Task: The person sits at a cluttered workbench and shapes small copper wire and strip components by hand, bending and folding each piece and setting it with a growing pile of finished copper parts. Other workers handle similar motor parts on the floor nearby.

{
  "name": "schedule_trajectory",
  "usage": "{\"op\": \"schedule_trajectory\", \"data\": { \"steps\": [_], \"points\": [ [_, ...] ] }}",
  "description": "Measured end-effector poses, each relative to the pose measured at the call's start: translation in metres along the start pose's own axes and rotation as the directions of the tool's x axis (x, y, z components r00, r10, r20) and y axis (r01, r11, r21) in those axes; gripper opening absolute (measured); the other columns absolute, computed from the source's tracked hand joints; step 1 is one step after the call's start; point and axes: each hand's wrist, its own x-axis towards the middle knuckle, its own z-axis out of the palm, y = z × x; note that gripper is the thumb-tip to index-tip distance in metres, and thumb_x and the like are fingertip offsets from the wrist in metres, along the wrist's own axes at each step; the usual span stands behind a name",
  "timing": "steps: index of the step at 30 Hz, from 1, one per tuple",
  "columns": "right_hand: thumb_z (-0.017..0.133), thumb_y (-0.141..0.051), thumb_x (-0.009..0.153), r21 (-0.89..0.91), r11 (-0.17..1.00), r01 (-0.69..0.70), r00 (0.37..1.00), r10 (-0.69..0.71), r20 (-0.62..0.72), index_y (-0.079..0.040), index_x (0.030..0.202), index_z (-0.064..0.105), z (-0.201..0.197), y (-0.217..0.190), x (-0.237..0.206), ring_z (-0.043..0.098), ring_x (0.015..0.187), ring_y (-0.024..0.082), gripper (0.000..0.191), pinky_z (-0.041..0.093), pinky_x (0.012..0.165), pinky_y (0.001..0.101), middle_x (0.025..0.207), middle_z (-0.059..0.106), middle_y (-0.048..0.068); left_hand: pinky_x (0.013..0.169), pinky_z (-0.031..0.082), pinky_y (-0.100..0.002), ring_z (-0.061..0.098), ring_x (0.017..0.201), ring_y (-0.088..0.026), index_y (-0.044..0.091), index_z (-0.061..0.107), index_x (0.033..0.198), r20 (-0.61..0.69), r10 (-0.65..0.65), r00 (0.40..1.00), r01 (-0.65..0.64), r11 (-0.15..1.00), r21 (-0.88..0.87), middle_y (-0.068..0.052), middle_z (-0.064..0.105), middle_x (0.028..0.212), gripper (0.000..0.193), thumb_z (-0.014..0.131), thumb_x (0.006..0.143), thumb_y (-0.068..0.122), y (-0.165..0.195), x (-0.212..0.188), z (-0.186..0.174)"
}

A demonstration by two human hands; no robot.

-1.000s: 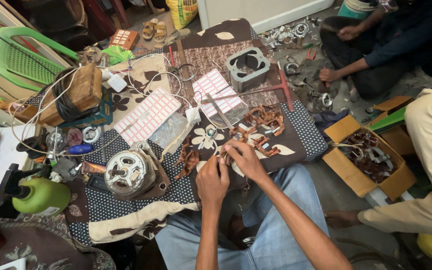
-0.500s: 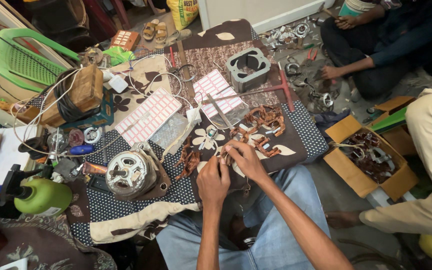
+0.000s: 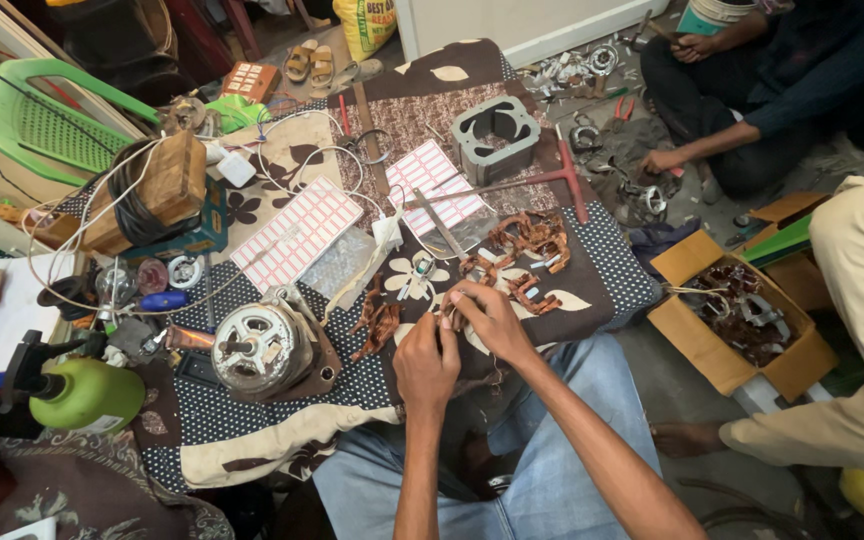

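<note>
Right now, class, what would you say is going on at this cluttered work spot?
A person sits on the floor with both hands together over a patterned cloth. The left hand and right hand pinch a small piece among loose copper wire coils; what exactly it is cannot be told. A round metal motor lies to the left, a grey metal housing farther up. Another person's hand works among metal parts nearby.

1. Green plastic chair [image 3: 37, 120], upper left of the frame.
2. Grey square metal motor housing [image 3: 494, 135], upper centre.
3. Open cardboard box [image 3: 697, 340] of parts, right.
4. Green spray bottle [image 3: 87, 393], lower left.
</note>
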Motion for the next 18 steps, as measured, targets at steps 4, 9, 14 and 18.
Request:
{"op": "schedule_trajectory", "data": {
  "steps": [4,9,14,18],
  "points": [
    [0.051,-0.021,0.105,0.015,1.0,0.002,1.0,-0.002,0.001,0.001,0.094,0.069,0.0004,0.0002,0.0003,0.064,0.072,0.008,0.03,0.052,0.066,0.0266,0.078,0.07,0.004,0.063,0.048,-0.052,0.065,0.071,-0.042,0.001,0.059,0.086,0.005,-0.005,1.0,0.005,1.0,0.008,-0.021,0.065,0.076,0.019,0.06,0.097,0.016,-0.0004,0.0001,0.0002],
    [0.051,-0.02,0.105,-0.006,1.0,0.0,1.0,0.0,0.0,0.001,0.094,0.069,0.0006,0.0007,0.0003,0.064,0.071,0.008,0.03,0.052,0.066,0.0265,0.078,0.07,0.004,0.063,0.048,-0.052,0.065,0.071,-0.042,0.001,0.06,0.087,0.002,-0.006,1.0,0.005,1.0,0.011,-0.021,0.064,0.076,0.018,0.06,0.096,0.016,-0.0011,-0.0004,0.0005],
    [0.051,-0.02,0.105,0.012,1.0,0.004,1.0,-0.004,0.006,0.001,0.094,0.069,0.0001,0.0016,0.0013,0.064,0.071,0.008,0.03,0.052,0.067,0.0267,0.078,0.07,0.004,0.063,0.048,-0.052,0.064,0.071,-0.042,0.001,0.059,0.087,0.001,-0.003,1.0,0.003,1.0,0.017,-0.021,0.064,0.075,0.018,0.06,0.096,0.016,-0.0018,-0.0005,0.0014],
    [0.051,-0.02,0.105,0.003,1.0,-0.003,1.0,0.003,0.002,0.001,0.093,0.069,-0.0001,0.0027,0.0013,0.064,0.071,0.009,0.03,0.052,0.066,0.0271,0.077,0.07,0.004,0.063,0.048,-0.052,0.065,0.071,-0.042,0.001,0.059,0.086,-0.001,0.0,1.0,0.0,1.0,0.017,-0.021,0.064,0.076,0.019,0.06,0.096,0.016,-0.0015,-0.0004,0.0014]
  ]
}}
